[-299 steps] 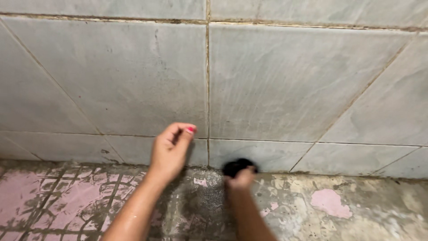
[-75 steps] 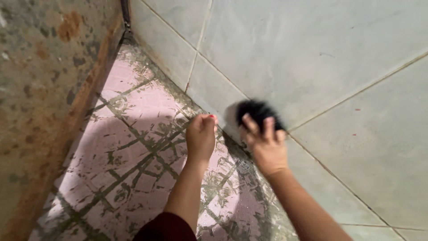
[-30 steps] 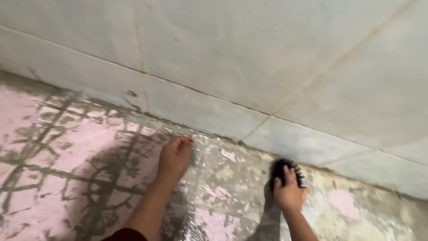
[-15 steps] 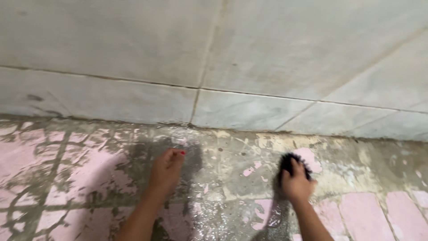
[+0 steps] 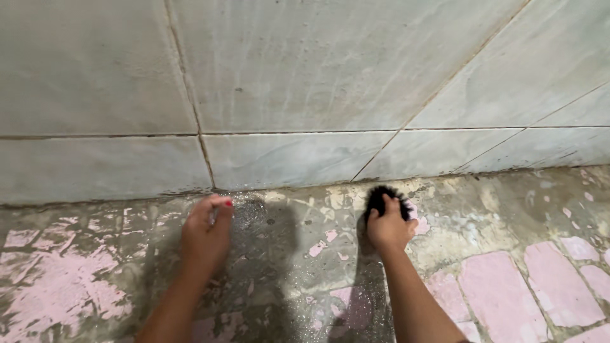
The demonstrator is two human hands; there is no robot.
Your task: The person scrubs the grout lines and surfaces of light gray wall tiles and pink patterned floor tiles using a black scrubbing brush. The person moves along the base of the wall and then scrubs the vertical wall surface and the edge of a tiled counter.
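Observation:
My right hand [image 5: 388, 227] grips a black bristly scrub brush [image 5: 379, 198] and presses it on the wet floor close to the foot of the tiled wall. My left hand [image 5: 206, 232] rests on the wet floor to the left, fingers curled with red-painted nails, holding nothing that I can see. Both forearms reach in from the bottom edge.
A grey marble-tiled wall [image 5: 305, 82] with dirty grout lines fills the upper half. The floor [image 5: 521, 279] is worn pink tile patches with grey grime, wet and shiny between my hands.
The view has swung, so the wall base now sits higher. My right hand with the brush has moved nearer the wall. My left hand stays planted on the floor.

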